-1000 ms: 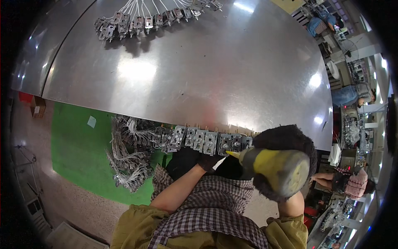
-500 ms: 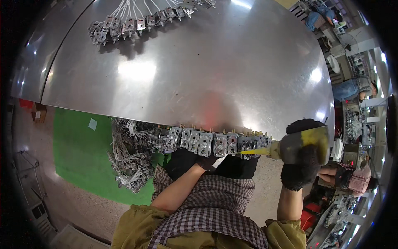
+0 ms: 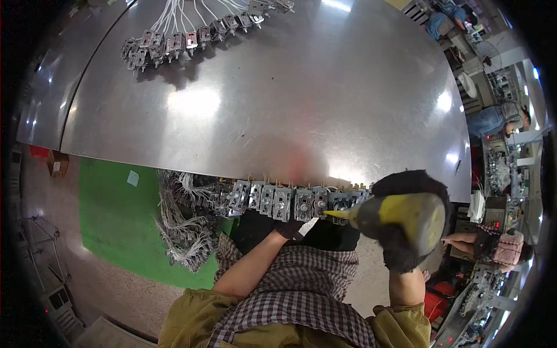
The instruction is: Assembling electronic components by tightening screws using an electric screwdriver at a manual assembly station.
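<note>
A row of small silver metal switch-like units (image 3: 282, 203) with brass-coloured stems hangs along the near edge of the metal table. My right hand (image 3: 400, 249), in a black fuzzy glove, is closed around a yellow squeeze bottle (image 3: 426, 217). The bottle lies tilted on its side, its thin yellow nozzle pointing left. That nozzle's tip is at the lower part of a unit right of the row's middle; whether it touches cannot be told. Just below the row's middle is my left hand (image 3: 288, 229), in a dark glove. Its fingers are hidden behind the units.
The steel table (image 3: 278, 116) spreads ahead, with another cluster of units on white wires (image 3: 168, 46) at the far left. Bundled wires (image 3: 183, 232) hang left over a green mat (image 3: 116, 226). Several people sit at benches on the right.
My right hand has brought the bottle leftward and tilted it differently. The nozzle tip has shifted slightly left along the row. My left hand stays nearly in place.
</note>
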`<state>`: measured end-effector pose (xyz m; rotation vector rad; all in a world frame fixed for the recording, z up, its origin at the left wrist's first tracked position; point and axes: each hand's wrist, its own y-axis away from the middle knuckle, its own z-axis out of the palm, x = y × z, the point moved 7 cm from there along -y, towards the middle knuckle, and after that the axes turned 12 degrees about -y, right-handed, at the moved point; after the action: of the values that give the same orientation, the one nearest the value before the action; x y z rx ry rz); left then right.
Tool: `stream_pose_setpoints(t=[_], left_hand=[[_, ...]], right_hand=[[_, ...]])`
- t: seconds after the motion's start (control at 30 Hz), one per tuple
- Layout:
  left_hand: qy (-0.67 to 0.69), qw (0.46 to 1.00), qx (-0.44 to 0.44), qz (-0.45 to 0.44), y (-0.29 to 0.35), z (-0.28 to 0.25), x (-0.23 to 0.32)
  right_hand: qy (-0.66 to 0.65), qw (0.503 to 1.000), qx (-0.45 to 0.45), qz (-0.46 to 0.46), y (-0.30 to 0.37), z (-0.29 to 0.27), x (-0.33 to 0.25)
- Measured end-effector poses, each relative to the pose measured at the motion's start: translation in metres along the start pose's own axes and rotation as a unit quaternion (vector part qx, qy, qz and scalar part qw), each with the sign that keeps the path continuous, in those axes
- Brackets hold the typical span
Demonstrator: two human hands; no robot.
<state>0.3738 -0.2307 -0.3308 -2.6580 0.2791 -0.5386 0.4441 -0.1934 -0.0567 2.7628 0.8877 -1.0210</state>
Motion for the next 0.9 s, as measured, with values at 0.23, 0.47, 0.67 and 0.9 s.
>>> stream_pose_setpoints(t=[0.23, 0.47, 0.67, 0.9], left_hand=[[0.108, 0.919, -0.378, -0.038, -0.021, -0.005, 0.001], [0.595, 0.767, -0.114, -0.211, 0.023, 0.057, -0.012], [0.589, 0.766, -0.043, -0.253, 0.053, 0.099, -0.028], [0.488, 0.841, -0.055, -0.227, 0.038, 0.091, -0.028]], right_hand=[[-0.266, 0.938, 0.188, 0.119, -0.001, -0.015, 0.031], [-0.503, 0.762, 0.409, 0.016, 0.05, -0.05, 0.079], [-0.466, 0.806, 0.364, 0.03, 0.045, -0.037, 0.054], [-0.352, 0.856, 0.376, 0.035, 0.047, -0.039, 0.05]])
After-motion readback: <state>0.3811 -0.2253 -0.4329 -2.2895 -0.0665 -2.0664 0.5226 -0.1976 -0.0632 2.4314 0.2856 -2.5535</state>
